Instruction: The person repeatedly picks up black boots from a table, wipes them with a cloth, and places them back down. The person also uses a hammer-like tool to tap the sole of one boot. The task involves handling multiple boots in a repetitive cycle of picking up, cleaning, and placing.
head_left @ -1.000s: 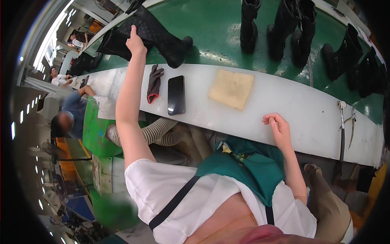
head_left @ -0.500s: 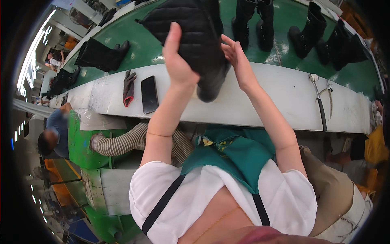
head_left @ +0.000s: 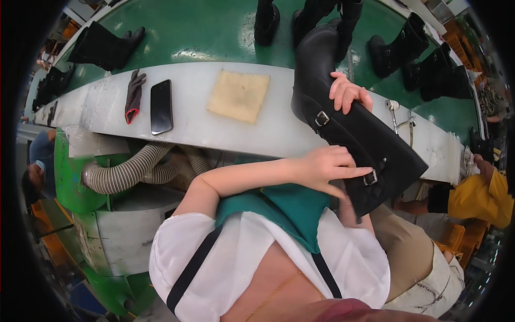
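A tall black boot point(head_left: 343, 115) with two metal buckles lies tilted across the white table edge point(head_left: 214, 129), its shaft end down toward my lap. My right hand point(head_left: 348, 92) grips the boot's upper side near the ankle. My left hand point(head_left: 324, 167) reaches across my body and rests its fingers on the shaft by the lower buckle point(head_left: 370, 177). Both hands hold the boot.
On the white edge lie a tan cloth pad point(head_left: 238, 95), a black phone point(head_left: 161, 106) and a dark glove with a red cuff point(head_left: 133, 95). More black boots point(head_left: 104, 45) stand on the green belt point(head_left: 204, 32). A person in yellow point(head_left: 483, 193) sits at right; ribbed hose point(head_left: 129, 172) below.
The boot came down from in front of my face to the table edge and my lap. My left hand shifted from its top to the buckled shaft.
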Motion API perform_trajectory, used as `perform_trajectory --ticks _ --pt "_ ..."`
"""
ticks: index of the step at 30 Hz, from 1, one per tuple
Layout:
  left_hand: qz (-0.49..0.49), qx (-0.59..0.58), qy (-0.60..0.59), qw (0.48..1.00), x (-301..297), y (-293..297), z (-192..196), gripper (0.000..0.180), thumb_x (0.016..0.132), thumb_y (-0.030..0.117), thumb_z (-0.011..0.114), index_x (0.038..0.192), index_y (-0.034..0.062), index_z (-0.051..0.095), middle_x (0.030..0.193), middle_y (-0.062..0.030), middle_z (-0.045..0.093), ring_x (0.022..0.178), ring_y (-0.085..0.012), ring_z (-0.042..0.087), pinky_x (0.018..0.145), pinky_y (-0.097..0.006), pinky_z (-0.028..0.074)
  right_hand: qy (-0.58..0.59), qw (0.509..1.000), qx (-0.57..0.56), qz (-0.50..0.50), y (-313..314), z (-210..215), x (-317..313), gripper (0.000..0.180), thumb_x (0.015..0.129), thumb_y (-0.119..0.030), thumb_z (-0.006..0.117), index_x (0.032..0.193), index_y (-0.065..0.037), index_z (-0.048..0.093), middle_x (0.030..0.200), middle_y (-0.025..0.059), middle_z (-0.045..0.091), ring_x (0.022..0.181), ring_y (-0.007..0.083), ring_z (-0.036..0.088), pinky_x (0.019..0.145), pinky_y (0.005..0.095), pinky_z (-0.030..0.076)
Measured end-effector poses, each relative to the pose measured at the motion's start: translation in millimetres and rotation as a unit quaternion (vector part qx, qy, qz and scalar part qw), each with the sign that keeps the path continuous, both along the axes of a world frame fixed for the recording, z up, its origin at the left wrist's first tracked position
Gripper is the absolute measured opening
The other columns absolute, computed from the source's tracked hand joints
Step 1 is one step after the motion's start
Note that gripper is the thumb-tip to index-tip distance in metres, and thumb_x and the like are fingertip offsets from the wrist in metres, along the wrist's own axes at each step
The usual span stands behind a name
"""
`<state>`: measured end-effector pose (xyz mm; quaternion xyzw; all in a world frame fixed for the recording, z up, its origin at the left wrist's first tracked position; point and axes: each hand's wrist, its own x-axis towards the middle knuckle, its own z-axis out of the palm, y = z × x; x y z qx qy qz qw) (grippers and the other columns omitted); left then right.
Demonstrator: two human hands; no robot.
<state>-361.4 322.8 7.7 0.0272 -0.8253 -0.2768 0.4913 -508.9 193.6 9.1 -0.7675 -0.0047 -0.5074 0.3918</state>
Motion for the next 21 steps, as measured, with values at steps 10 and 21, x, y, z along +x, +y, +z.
perform_trajectory --ticks 10,21 --pt "0.238 0.295 0.06 0.923 84 -30 -18 0.046 0.098 0.022 0.046 0.138 0.0015 0.046 0.128 -0.0143 0.052 0.11 -0.0202 0.055 0.091 -0.034 0.046 -0.087 0.987 -0.004 0.138 -9 -23 -6 0.043 0.093 -0.026 0.028 0.058 -0.017 0.052 0.063 -0.0009 0.055 0.079 0.0211 0.052 0.106 0.0428 0.023" --pt "0.22 0.339 0.087 0.91 86 -28 -29 0.054 0.101 0.033 0.041 0.145 0.0016 0.036 0.135 -0.0147 0.045 0.124 -0.0239 0.044 0.1 -0.035 0.04 -0.106 0.972 0.133 0.159 47 -9 8 0.055 0.096 -0.025 0.017 0.051 -0.017 0.047 0.056 -0.001 0.053 0.075 0.0196 0.052 0.099 0.0413 0.028"
